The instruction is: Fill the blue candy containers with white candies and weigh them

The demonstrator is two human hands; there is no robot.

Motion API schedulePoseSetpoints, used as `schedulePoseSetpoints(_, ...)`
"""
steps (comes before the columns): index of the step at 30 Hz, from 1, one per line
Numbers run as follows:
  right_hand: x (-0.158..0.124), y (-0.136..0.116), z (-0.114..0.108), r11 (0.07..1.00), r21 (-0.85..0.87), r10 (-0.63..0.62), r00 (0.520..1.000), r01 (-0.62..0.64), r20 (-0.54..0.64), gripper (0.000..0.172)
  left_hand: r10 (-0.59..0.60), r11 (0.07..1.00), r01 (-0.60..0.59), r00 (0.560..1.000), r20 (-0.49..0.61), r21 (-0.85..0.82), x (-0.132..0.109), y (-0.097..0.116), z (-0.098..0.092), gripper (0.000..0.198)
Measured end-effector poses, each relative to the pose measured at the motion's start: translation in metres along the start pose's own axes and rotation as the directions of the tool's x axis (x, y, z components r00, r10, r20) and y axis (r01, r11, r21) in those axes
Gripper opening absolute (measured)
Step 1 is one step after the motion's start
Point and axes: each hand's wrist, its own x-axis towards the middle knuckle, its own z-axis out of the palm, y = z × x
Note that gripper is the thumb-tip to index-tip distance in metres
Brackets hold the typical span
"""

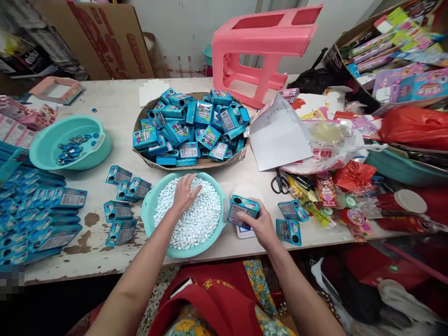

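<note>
My left hand (187, 192) rests on the small white candies (191, 228) that fill a round turquoise basin (150, 224). Its fingers look spread over the candies; whether any are picked up is hidden. In my right hand (259, 220) is a blue candy box (241, 209), gripped by thumb and fingers just right of the basin's rim. Under that box a small white scale (245, 232) is partly covered. Two similar blue boxes (289, 231) lie to the right of this hand, and several more (119, 211) stand left of the basin.
A cardboard tray (196, 165) heaped with blue boxes lies behind the basin. Another turquoise basin (40, 154) at left holds small shiny blue pieces. Stacked blue boxes (52, 219) cover the left end. A pink stool (252, 44), scissors (280, 183) and packaging clutter occupy the right.
</note>
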Motion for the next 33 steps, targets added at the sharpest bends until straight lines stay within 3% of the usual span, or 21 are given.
schedulePoseSetpoints(2,0.001,0.002,0.006,1.000,-0.009,0.008,1.000,-0.008,0.017,0.040,-0.013,0.997,0.007,0.997,0.072,0.080,0.013,0.011,0.018,0.046)
schedulePoseSetpoints(5,0.003,0.000,0.016,0.999,-0.039,-0.002,1.000,0.002,0.014,0.038,-0.055,0.976,0.032,0.993,0.102,0.214,0.008,0.034,0.033,0.038)
schedulePoseSetpoints(7,0.005,-0.005,0.022,0.998,-0.062,-0.029,1.000,0.029,0.003,0.039,-0.013,0.963,-0.023,0.991,0.134,0.267,-0.006,0.038,0.033,0.033)
schedulePoseSetpoints(10,0.006,-0.013,0.031,0.992,-0.108,-0.060,0.998,0.058,-0.018,0.041,-0.004,0.955,-0.042,0.988,0.155,0.295,-0.028,0.026,0.022,0.027)
schedulePoseSetpoints(12,0.007,-0.016,0.039,0.981,-0.163,-0.106,0.994,0.101,-0.022,0.043,-0.098,0.968,0.072,0.990,0.099,0.242,-0.036,0.014,0.013,0.023)
schedulePoseSetpoints(14,0.008,-0.018,0.050,0.949,-0.247,-0.200,0.980,0.195,0.003,0.042,-0.252,0.967,0.251,0.968,0.016,0.034,-0.037,0.007,0.005,0.020)
schedulePoseSetpoints(16,0.009,-0.018,0.061,0.889,-0.339,-0.305,0.950,0.307,0.062,0.038,-0.457,0.835,0.424,0.890,-0.011,-0.349,-0.035,0.008,-0.004,0.024)
schedulePoseSetpoints(18,0.011,-0.018,0.072,0.822,-0.415,-0.364,0.920,0.389,0.143,0.034,-0.591,0.522,0.457,0.803,0.080,-0.720,-0.033,0.018,-0.017,0.029)
schedulePoseSetpoints(19,0.011,-0.018,0.077,0.793,-0.447,-0.373,0.910,0.415,0.184,0.033,-0.605,0.353,0.417,0.785,0.136,-0.837,-0.033,0.025,-0.024,0.030)
schedulePoseSetpoints(20,0.011,-0.018,0.083,0.766,-0.475,-0.371,0.901,0.433,0.224,0.032,-0.592,0.215,0.356,0.788,0.168,-0.910,-0.034,0.033,-0.031,0.030)
schedulePoseSetpoints(22,0.010,-0.019,0.095,0.718,-0.524,-0.350,0.888,0.459,0.299,0.032,-0.545,0.064,0.202,0.828,0.136,-0.977,-0.037,0.049,-0.044,0.026)
schedulePoseSetpoints(24,0.008,-0.021,0.106,0.674,-0.555,-0.330,0.871,0.488,0.364,0.030,-0.542,0.035,0.069,0.839,0.039,-0.997,-0.040,0.060,-0.054,0.021)
schedulePoseSetpoints(26,0.006,-0.023,0.116,0.643,-0.563,-0.328,0.851,0.519,0.409,0.026,-0.574,0.040,-0.006,0.818,-0.028,-0.999,-0.043,0.065,-0.060,0.020)
schedulePoseSetpoints(29,0.003,-0.027,0.122,0.650,-0.544,-0.348,0.844,0.531,0.408,0.026,-0.611,0.023,-0.016,0.792,-0.027,-1.000,-0.043,0.063,-0.064,0.024)
schedulePoseSetpoints(33,0.003,-0.027,0.121,0.673,-0.517,-0.371,0.846,0.529,0.383,0.028,-0.617,0.033,0.019,0.787,-0.005,-0.999,-0.039,0.062,-0.068,0.027)
